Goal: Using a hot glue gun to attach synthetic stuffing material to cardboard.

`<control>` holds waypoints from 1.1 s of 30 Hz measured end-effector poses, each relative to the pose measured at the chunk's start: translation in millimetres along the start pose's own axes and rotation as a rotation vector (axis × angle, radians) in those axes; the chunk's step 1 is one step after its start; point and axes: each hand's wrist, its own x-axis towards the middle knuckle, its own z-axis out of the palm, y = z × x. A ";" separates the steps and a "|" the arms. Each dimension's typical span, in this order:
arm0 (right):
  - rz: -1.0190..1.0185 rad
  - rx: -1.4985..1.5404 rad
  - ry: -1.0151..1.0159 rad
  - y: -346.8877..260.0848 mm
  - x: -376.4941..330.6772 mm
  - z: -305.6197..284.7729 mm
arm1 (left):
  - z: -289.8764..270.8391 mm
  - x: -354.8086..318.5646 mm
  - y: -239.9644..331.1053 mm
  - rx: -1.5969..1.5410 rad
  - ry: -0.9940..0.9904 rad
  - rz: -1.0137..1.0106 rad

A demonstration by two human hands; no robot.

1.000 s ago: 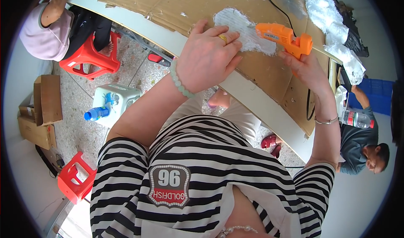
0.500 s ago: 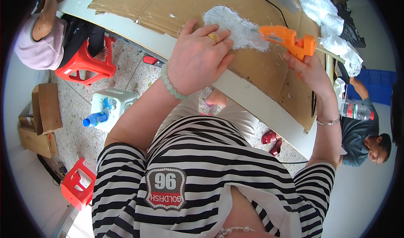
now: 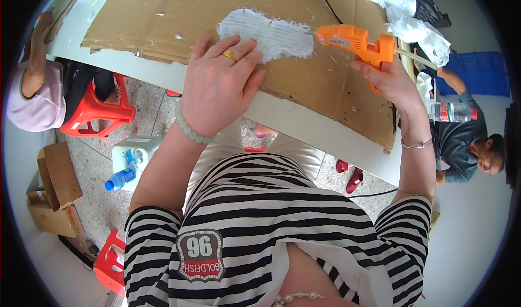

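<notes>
Cardboard (image 3: 179, 19) is spread over the white worktop (image 3: 304, 119), apparently to shield it from glue. On the cardboard a white, fuzzy, sole-shaped piece (image 3: 274, 33) lies flat. The left hand (image 3: 220, 90) is pressed open, fingers spread, on the cardboard, with the fingertips on the near end of the piece, seemingly to keep it from shifting. Just right of the piece an orange glue gun (image 3: 358, 41) is gripped by the right hand (image 3: 388, 81), its nozzle touching the piece's far end. More white fluffy pieces (image 3: 412, 19) are heaped beyond the gun.
</notes>
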 end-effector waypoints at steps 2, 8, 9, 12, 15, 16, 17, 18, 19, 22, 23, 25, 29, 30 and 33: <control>-0.028 -0.036 -0.010 1.7 4.0 1.6 | 0.5 0.4 -0.2 0.003 0.009 0.003; -0.055 -0.070 -0.024 8.2 10.2 4.7 | 1.4 0.9 -0.1 0.005 0.025 0.002; -0.042 -0.084 -0.029 8.0 10.0 4.3 | 1.3 0.7 0.0 0.006 0.024 0.001; -0.035 -0.095 -0.029 5.5 9.0 4.0 | -0.3 -0.2 0.2 0.011 -0.004 -0.006; -0.054 -0.086 -0.034 1.5 9.0 5.6 | -1.1 -0.3 0.5 0.014 -0.017 -0.010; -0.041 -0.080 -0.034 0.1 9.2 6.3 | -1.3 -0.2 0.4 0.015 -0.016 -0.011; -0.057 -0.087 -0.035 -1.1 9.0 7.1 | -1.4 -0.1 0.3 0.014 -0.016 -0.009; -0.051 -0.091 -0.032 -2.3 8.4 7.8 | -1.4 0.1 0.2 0.012 -0.017 -0.008; -0.046 -0.095 -0.029 -3.4 8.0 8.4 | -1.3 0.2 0.1 0.011 -0.017 -0.008; -0.052 -0.111 -0.030 -6.6 8.9 10.0 | -1.0 0.1 0.3 0.004 -0.011 -0.013; -0.061 -0.105 -0.034 -7.6 9.4 10.5 | -1.0 0.0 0.5 0.004 -0.013 -0.014; -0.062 -0.075 -0.046 -9.5 10.8 11.4 | -1.2 0.0 0.7 0.002 -0.016 -0.016; -0.031 -0.128 -0.054 -13.5 13.2 11.5 | -1.5 0.1 0.6 0.004 -0.017 -0.015; -0.037 -0.128 -0.048 -14.2 13.5 12.4 | -1.4 0.1 0.6 0.003 -0.016 -0.016; -0.048 -0.147 -0.039 -16.8 15.9 14.6 | -1.4 -0.2 0.3 -0.003 -0.015 -0.019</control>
